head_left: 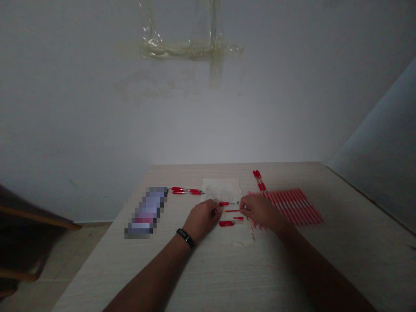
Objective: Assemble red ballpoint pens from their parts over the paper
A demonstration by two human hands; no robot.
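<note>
The work surface is a pale wooden table point(344, 264). Its far edge meets a wall point(208, 121) at 12 o'clock, and its right edge lies well apart from the hands at 3 o'clock. A sheet of paper point(222, 190) lies beneath the hands. Obstructions: a fanned row of red pens point(287, 207) at 2 o'clock, just beside the right hand point(258, 210); stacked red pens point(259, 180) at 1 o'clock; paired red pens point(186, 191) at 10 o'clock; a blurred package point(145, 212) at 9 o'clock. Short red pen parts point(226, 223) lie on the paper. The left hand point(202, 219) and right hand have fingers pinched nearly shut, holding opposite ends of a thin red pen refill point(231, 211) above the paper between them.
</note>
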